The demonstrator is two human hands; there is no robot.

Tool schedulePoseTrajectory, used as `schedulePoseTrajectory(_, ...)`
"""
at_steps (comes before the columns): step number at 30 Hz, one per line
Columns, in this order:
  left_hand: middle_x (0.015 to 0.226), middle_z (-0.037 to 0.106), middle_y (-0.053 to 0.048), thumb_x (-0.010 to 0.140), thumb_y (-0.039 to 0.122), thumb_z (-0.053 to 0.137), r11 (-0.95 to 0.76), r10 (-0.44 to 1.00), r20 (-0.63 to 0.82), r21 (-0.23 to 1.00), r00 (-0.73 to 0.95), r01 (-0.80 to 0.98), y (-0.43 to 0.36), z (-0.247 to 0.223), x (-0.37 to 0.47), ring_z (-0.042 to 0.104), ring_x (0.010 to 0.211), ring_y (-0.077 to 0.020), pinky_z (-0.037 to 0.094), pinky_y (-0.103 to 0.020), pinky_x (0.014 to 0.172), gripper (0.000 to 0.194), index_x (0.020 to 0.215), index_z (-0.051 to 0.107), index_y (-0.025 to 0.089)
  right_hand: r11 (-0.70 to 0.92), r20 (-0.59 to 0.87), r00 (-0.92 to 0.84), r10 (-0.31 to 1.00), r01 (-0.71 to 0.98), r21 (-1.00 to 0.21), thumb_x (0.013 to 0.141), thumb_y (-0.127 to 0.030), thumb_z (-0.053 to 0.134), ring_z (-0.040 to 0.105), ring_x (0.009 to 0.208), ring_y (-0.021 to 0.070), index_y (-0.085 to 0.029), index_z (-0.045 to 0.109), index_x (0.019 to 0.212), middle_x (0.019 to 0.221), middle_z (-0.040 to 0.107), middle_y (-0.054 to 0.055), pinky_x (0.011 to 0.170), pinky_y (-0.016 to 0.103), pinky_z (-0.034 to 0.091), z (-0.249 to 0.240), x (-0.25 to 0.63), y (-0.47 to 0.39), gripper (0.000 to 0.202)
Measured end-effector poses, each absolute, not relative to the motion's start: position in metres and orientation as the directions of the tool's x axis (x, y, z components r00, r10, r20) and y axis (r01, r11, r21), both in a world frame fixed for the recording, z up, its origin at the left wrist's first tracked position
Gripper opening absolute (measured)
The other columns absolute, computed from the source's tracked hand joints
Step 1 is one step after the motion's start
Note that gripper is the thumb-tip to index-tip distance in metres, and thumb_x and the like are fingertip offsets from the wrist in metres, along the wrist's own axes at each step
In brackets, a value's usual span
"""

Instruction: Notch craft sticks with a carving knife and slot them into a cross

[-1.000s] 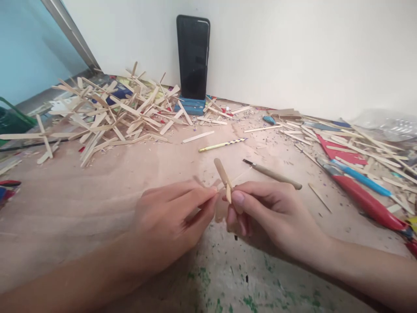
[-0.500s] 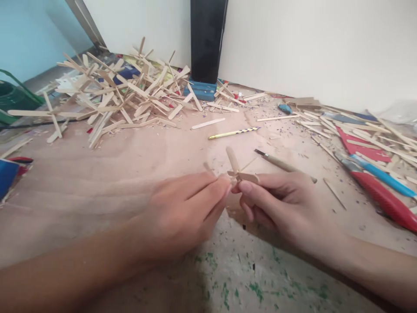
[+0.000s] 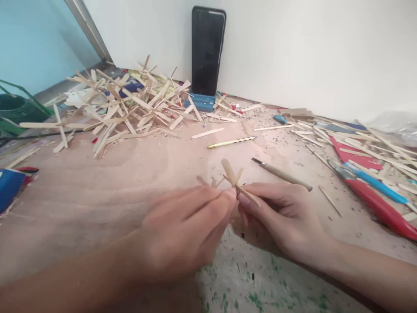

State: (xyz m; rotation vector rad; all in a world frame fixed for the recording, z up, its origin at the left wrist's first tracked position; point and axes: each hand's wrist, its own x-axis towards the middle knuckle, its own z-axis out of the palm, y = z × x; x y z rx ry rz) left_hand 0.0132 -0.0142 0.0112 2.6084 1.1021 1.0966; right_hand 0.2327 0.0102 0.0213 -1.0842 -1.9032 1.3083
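Note:
My left hand (image 3: pixel 195 221) is closed, its thumb and finger pinched at the hub of a small propeller-like piece made of crossed wooden sticks (image 3: pixel 230 171). From the other side my right hand (image 3: pixel 280 213) grips the same piece, thumb and forefinger beside one blade. The two hands nearly touch over the table, and the fingertips hide the middle of the piece. Beyond the right hand lies a carving knife (image 3: pixel 283 174) with a wooden handle and dark tip. A yellow patterned pencil (image 3: pixel 232 142) rests farther back, near a loose flat stick (image 3: pixel 207 133).
A heap of crossed craft sticks (image 3: pixel 130 104) fills the back left. A phone (image 3: pixel 208 52) stands in a blue holder (image 3: pixel 202 102). Red (image 3: pixel 379 206) and blue (image 3: pixel 379 180) handled tools lie among loose sticks at right. A green container (image 3: pixel 22 108) stands far left.
The crossed-stick piece has turned between my fingers, so its blades point differently. The view has tilted up a little, showing the phone's top edge. Both hands keep their hold.

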Motion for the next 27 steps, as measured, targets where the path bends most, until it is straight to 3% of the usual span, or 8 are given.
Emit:
schedulePoseTrajectory(4, 0.1, 0.086, 0.002, 0.102, 0.016, 0.069, -0.607, 0.788, 0.558, 0.636, 0.26, 0.477, -0.013, 0.014, 0.023, 0.081, 0.081, -0.0106, 0.064, -0.014, 0.08, 0.013, 0.111, 0.075, 0.024, 0.442, 0.269, -0.43, 0.862, 0.378, -0.814, 0.108, -0.016, 0.053, 0.061, 0.059, 0.0101, -0.02, 0.068, 0.082, 0.068, 0.068, -0.002, 0.056, 0.021, 0.047, 0.02, 0.234, 0.01, 0.03)
schedulePoseTrajectory(7, 0.099, 0.087, 0.005, 0.101, 0.028, 0.073, -0.346, 0.934, 0.29, 0.881, 0.209, 0.324, -0.011, 0.014, 0.025, 0.082, 0.079, -0.0127, 0.065, -0.015, 0.073, 0.017, 0.116, 0.08, 0.031, 0.53, 0.362, -0.431, 0.827, 0.379, -0.758, 0.108, -0.013, 0.052, 0.065, 0.062, 0.0104, -0.021, 0.069, 0.089, 0.074, 0.074, -0.001, 0.061, 0.021, 0.05, 0.017, 0.239, 0.01, 0.027)
schedulePoseTrajectory(9, 0.092, 0.086, 0.002, 0.102, 0.034, 0.072, -0.12, 0.969, 0.058, 0.961, 0.241, 0.248, -0.007, 0.015, 0.025, 0.082, 0.078, -0.0164, 0.065, -0.018, 0.069, 0.017, 0.113, 0.084, 0.03, 0.566, 0.393, -0.439, 0.808, 0.388, -0.728, 0.109, -0.014, 0.052, 0.063, 0.06, 0.0107, -0.02, 0.068, 0.087, 0.073, 0.072, 0.0, 0.058, 0.022, 0.048, 0.013, 0.242, 0.01, 0.028)
schedulePoseTrajectory(12, 0.082, 0.084, -0.002, 0.1, 0.037, 0.072, 0.114, 0.931, -0.161, 0.981, 0.327, 0.159, 0.0, 0.013, 0.027, 0.079, 0.069, -0.019, 0.065, -0.023, 0.064, 0.021, 0.106, 0.088, 0.025, 0.624, 0.432, -0.479, 0.764, 0.379, -0.684, 0.11, -0.015, 0.051, 0.06, 0.061, 0.0111, -0.019, 0.068, 0.088, 0.071, 0.068, 0.001, 0.058, 0.022, 0.046, 0.008, 0.245, 0.01, 0.029)
schedulePoseTrajectory(15, 0.087, 0.085, -0.002, 0.097, 0.035, 0.075, 0.22, 0.897, -0.243, 0.97, 0.369, 0.103, 0.004, 0.009, 0.028, 0.077, 0.073, -0.0185, 0.064, -0.024, 0.067, 0.018, 0.103, 0.09, 0.028, 0.646, 0.447, -0.502, 0.74, 0.346, -0.681, 0.11, -0.014, 0.049, 0.058, 0.063, 0.0111, -0.017, 0.069, 0.089, 0.072, 0.066, 0.001, 0.06, 0.022, 0.045, 0.007, 0.247, 0.01, 0.029)
schedulePoseTrajectory(23, 0.086, 0.083, 0.0, 0.098, 0.033, 0.076, 0.181, 0.917, -0.213, 0.976, 0.337, 0.124, 0.001, 0.006, 0.026, 0.076, 0.081, -0.0172, 0.06, -0.019, 0.069, 0.016, 0.098, 0.092, 0.034, 0.661, 0.452, -0.523, 0.723, 0.333, -0.672, 0.111, -0.011, 0.046, 0.049, 0.06, 0.0118, -0.014, 0.071, 0.09, 0.07, 0.059, 0.0, 0.056, 0.027, 0.038, 0.004, 0.247, 0.008, 0.033)
schedulePoseTrajectory(27, 0.082, 0.081, 0.001, 0.099, 0.031, 0.074, 0.126, 0.928, -0.168, 0.982, 0.332, 0.143, -0.002, 0.009, 0.028, 0.074, 0.076, -0.0143, 0.058, -0.016, 0.066, 0.018, 0.097, 0.092, 0.035, 0.796, 0.568, -0.559, 0.604, 0.394, -0.459, 0.109, -0.008, 0.046, 0.045, 0.063, 0.0155, -0.012, 0.068, 0.106, 0.074, 0.061, 0.001, 0.057, 0.031, 0.036, -0.002, 0.25, 0.008, 0.023)
